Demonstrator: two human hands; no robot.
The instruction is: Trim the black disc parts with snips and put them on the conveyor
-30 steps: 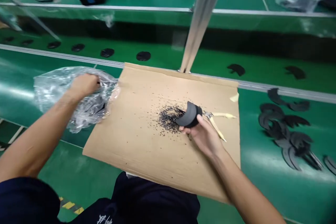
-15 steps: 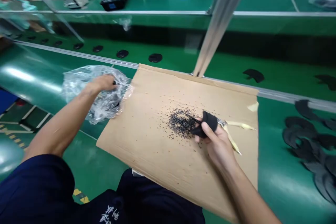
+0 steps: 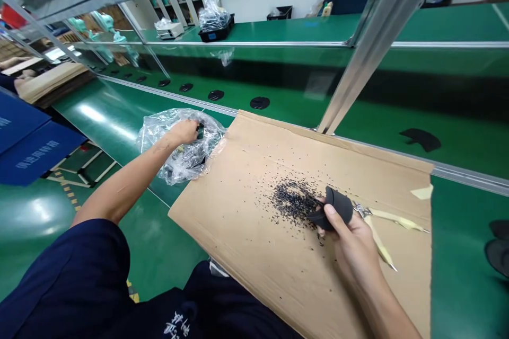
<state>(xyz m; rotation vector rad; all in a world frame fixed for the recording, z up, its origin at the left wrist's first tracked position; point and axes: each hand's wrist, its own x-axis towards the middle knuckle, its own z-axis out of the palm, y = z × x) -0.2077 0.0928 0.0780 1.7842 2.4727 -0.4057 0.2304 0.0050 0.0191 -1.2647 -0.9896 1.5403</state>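
Observation:
My right hand [image 3: 352, 238] is closed round a curved black rubber piece [image 3: 336, 208], held just above a brown cardboard sheet [image 3: 254, 254]. A heap of black crumbs [image 3: 292, 202] lies on the cardboard right beside that piece. My left hand [image 3: 186, 131] reaches far left into a crumpled clear plastic bag [image 3: 175, 161] that holds dark pieces; its fingers are curled round something inside that I cannot make out.
Scissors with cream handles [image 3: 382, 222] lie on the cardboard behind my right hand. Black pieces [image 3: 260, 102] ride in a row on the green conveyor belt [image 3: 358, 111]. A slanted metal post [image 3: 358, 63] rises from the rail. More black pieces [image 3: 499, 246] lie at the right edge.
The view has swung up and left, showing more of the line. My left hand stays in the bag. My right hand has lowered the black piece toward the crumbs.

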